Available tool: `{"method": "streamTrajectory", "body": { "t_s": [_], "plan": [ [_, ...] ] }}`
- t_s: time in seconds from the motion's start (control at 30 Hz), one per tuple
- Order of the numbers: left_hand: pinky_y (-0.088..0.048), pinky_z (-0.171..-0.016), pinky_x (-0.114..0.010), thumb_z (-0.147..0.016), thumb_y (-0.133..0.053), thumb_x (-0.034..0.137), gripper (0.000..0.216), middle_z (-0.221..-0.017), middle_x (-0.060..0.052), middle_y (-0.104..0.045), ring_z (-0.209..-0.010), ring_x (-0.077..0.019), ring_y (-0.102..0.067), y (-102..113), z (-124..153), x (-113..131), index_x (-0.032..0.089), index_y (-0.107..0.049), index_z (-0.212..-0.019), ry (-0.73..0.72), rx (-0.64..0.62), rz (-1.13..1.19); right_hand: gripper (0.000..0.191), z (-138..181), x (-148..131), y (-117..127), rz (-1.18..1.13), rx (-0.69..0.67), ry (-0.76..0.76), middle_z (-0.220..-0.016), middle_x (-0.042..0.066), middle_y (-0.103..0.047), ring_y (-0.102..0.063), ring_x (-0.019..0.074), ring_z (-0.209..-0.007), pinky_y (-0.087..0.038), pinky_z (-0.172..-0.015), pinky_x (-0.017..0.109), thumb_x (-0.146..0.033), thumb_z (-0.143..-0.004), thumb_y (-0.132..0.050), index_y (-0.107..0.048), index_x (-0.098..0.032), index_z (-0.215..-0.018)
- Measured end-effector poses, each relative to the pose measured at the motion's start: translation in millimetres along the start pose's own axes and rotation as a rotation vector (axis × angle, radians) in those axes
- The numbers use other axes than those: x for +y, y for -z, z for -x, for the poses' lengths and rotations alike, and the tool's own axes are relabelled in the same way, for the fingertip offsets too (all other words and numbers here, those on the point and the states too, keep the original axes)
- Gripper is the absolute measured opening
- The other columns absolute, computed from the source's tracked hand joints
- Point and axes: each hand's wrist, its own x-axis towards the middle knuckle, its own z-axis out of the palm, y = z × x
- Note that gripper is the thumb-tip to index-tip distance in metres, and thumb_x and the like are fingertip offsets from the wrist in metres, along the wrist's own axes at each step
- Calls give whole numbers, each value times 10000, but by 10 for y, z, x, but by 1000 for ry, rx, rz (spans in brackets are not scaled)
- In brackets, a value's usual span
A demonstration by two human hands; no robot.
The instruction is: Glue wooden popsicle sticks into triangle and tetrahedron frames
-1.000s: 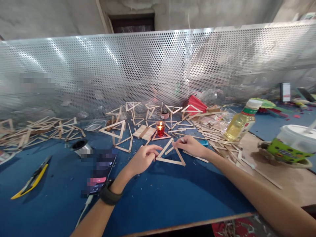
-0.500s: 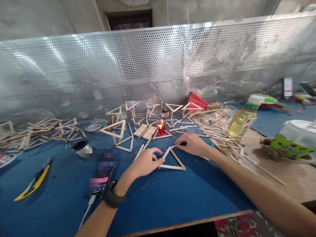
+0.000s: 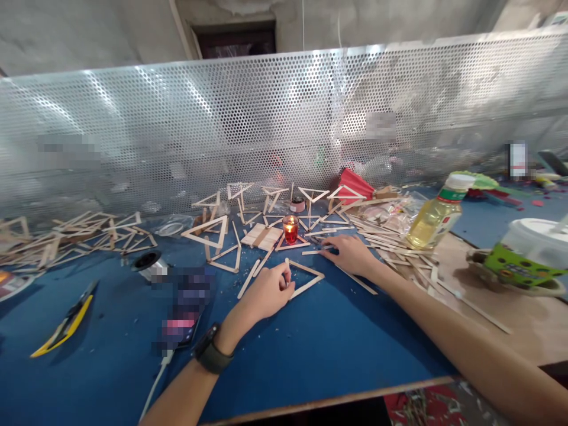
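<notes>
My left hand (image 3: 268, 290) is closed, thumb and fingers pinching one side of a flat triangle of wooden craft sticks (image 3: 307, 289) just above the blue tabletop. Its fingers cover the triangle's near left side. To the right, my right hand (image 3: 350, 254) has its fingertips together at the end of a loose craft stick (image 3: 311, 252). A dark slim tool (image 3: 327, 245) shows by those fingers; whether they also grip it is unclear. Just beyond the hands, a lit candle in a red glass (image 3: 290, 229) stands beside another stick triangle (image 3: 293, 246).
Stick frames (image 3: 206, 234) stand along the perforated metal screen (image 3: 266, 130). Loose sticks (image 3: 390, 242) pile up at right, near an oil-coloured bottle (image 3: 437, 216) and a plastic tub (image 3: 528, 254). At left lie a wire spool (image 3: 151, 266), a phone (image 3: 189, 307) and a yellow cutter (image 3: 66, 325).
The triangle has turned in my left hand, one corner now pointing right. My right hand has moved away from it, slightly up and right, and a loose stick now shows at its fingertips.
</notes>
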Motion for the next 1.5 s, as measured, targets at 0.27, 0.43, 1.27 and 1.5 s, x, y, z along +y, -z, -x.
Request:
{"method": "streamTrajectory", "body": {
  "t_s": [0.27,0.43,1.27,1.5],
  "plan": [
    [-396,-602,-281,-957,-537,352,151,-739,-22,-705,-647,-195,-641,135,-32,-51,228,-587,-887,-26,124,-152,326,47,31,194,-134,196,42,-1039,109,-727,-654,286,-1000,-353,-987,514,-399,-1078,-224,-496,-219,-1074],
    [-450,-661,-316,-990,-438,279,261,-842,-98,-738,-685,-217,-664,479,-60,25,196,-684,-1006,17,180,-312,392,-22,34,400,-254,247,106,-927,99,-716,-657,253,-848,-454,-765,347,-411,-1072,-261,-588,-214,-984],
    [-337,-542,-295,-914,-551,443,324,-643,-43,-633,-514,-149,-494,1255,-371,283,211,-747,-802,-69,0,-152,381,-47,248,824,73,-177,128,-1348,116,-659,-603,367,-1234,-467,-1025,538,-498,-954,-525,-769,-270,-1138],
    [-481,-632,-292,-966,-542,411,291,-755,-43,-692,-643,-162,-617,1148,-423,351,190,-716,-1042,-146,91,48,701,-220,-418,1332,112,106,21,-1317,161,-632,-525,505,-1275,-387,-1016,721,-779,-798,-629,-687,-268,-1275]
  ]
}}
